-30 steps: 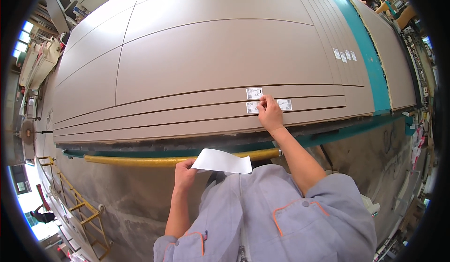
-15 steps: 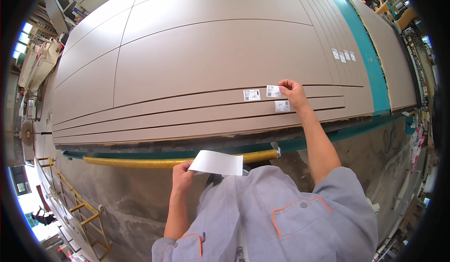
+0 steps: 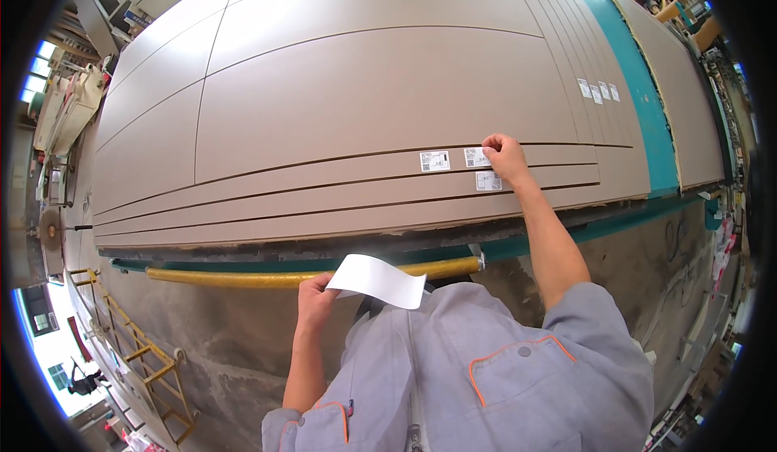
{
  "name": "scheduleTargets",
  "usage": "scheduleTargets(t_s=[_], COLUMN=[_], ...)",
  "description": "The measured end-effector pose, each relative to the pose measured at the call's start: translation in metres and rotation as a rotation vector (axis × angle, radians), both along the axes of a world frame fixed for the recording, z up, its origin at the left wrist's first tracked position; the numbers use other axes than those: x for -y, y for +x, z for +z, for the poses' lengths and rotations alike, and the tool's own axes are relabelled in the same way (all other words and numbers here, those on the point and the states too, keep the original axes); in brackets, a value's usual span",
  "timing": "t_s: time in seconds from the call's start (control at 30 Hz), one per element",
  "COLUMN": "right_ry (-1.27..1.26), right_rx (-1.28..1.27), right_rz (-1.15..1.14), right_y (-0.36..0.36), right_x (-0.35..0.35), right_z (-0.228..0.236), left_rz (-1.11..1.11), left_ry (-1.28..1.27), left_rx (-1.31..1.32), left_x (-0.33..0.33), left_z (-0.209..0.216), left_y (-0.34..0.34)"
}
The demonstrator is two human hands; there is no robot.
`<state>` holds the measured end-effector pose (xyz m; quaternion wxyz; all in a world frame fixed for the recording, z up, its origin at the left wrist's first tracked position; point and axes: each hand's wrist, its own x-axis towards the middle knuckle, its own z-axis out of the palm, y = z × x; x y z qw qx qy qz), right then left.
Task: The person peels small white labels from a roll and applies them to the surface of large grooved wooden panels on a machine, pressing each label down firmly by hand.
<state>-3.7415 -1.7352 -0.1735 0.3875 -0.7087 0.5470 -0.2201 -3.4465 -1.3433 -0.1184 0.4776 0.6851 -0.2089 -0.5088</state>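
My left hand pinches one end of a white paper strip, which curves away to the right in front of my body. Reaching forward over the large beige panel, my right hand has its fingers closed at the right edge of a small white printed label. That label lies on a narrow cut strip near the panel's front edge. A second label is stuck just to its left, and a third label sits on the strip nearer me, beside my wrist.
Dark grooves divide the panel into large pieces and narrow strips. Several more labels lie at its right end, near a teal band. A yellow bar runs along the front below the panel. At lower left stands a yellow metal frame.
My right hand stays at the same label, which sits slightly further right of its neighbour. The paper strip in my left hand has curled more, its free end dipping a little.
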Motion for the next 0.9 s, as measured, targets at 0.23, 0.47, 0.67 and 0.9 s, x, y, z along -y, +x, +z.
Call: scheduleTargets(t_s=[0.23,0.47,0.67,0.9], right_ry=[-0.049,-0.156,-0.432,-0.538], right_rx=[-0.049,-0.297,-0.325,-0.452], right_rz=[-0.055,-0.058,-0.207,0.28], right_y=[0.006,0.013,-0.013,0.002], right_x=[-0.006,-0.018,-0.036,-0.082], right_z=[0.007,0.011,0.023,0.008], left_rz=[0.021,0.012,0.03,0.046], left_ry=[0.016,0.034,0.078,0.067], left_rx=[0.015,0.041,0.078,0.058], left_x=[0.003,0.003,-0.005,0.005], left_z=[0.0,0.002,-0.005,-0.002], left_y=[-0.002,-0.003,0.002,-0.006])
